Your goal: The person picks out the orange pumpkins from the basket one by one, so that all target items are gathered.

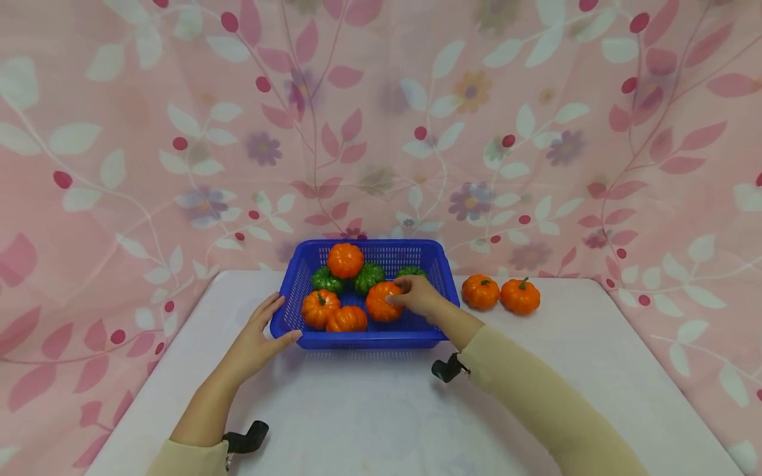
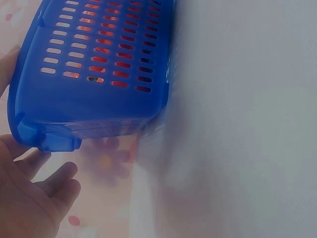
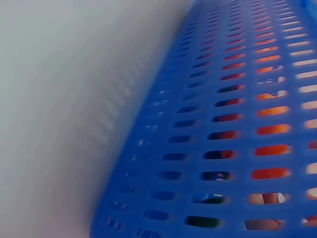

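A blue plastic basket [image 1: 369,340] with slotted walls stands on the table, holding several small orange and green pumpkins. Inside it, my right hand [image 1: 421,297] grips an orange pumpkin [image 1: 382,303], thumb and fingers at its right side. Close by that hand is a green pumpkin [image 1: 411,271], partly hidden. My left hand [image 1: 256,340] is at the basket's front left corner, fingers spread and fairly straight. In the left wrist view its fingertips [image 2: 67,171] lie right by the basket's rim [image 2: 49,144]. The right wrist view shows the slotted wall [image 3: 223,119], with the hand mostly hidden behind it.
Two more orange pumpkins [image 1: 480,292] sit side by side on the white table [image 1: 381,410], right of the basket. Other orange pumpkins [image 1: 345,260] and green pumpkins [image 1: 370,277] fill the basket's left half. A pink floral cloth [image 1: 381,132] hangs behind the table.
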Demonstrator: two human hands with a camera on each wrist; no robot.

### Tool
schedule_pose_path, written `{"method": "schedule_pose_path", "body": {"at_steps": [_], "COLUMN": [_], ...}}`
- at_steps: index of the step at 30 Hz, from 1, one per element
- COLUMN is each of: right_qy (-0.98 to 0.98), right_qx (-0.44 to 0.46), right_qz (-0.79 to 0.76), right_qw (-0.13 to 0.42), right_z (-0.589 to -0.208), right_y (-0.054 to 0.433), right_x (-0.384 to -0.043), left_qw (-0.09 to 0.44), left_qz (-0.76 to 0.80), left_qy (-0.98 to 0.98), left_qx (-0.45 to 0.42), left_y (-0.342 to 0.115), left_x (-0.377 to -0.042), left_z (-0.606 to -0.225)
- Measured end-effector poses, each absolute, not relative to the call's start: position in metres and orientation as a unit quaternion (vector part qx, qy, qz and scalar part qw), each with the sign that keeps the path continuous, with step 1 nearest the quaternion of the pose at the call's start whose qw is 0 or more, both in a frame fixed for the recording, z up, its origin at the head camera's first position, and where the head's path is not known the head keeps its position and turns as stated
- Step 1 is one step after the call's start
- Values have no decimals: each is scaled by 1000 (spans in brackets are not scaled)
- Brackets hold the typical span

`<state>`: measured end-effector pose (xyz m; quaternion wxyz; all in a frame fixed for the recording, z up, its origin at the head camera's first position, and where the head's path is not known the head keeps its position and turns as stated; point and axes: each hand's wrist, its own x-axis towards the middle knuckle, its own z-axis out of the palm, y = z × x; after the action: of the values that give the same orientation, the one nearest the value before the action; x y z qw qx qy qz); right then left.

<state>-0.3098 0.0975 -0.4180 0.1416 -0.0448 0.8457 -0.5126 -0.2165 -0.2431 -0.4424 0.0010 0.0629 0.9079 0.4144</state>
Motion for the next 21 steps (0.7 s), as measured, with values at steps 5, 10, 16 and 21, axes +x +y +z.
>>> {"method": "schedule_pose_path", "body": {"at_steps": [5,10,16,21], "right_qy": [851,850,852,851], "right_qx": [-68,-96,-96,-86], "right_qz": [-507,-508,-508,-514], "right_qw": [121,105,80,63], "right_z": [-405,-383,-361,-346], "right_y": [104,120,153,184], "right_x": [-303,-289,-271,-253], "left_qw": [-2,-2,-4,-5], "left_qz": [415,412,410,410], "left_qy": [907,909,910,910], "left_qx": [65,63,61,65], "left_y": [-243,-243,-244,-243], "left_x": [-216,-215,-215,-216], "left_z": [-443,-443,-443,-442]}}
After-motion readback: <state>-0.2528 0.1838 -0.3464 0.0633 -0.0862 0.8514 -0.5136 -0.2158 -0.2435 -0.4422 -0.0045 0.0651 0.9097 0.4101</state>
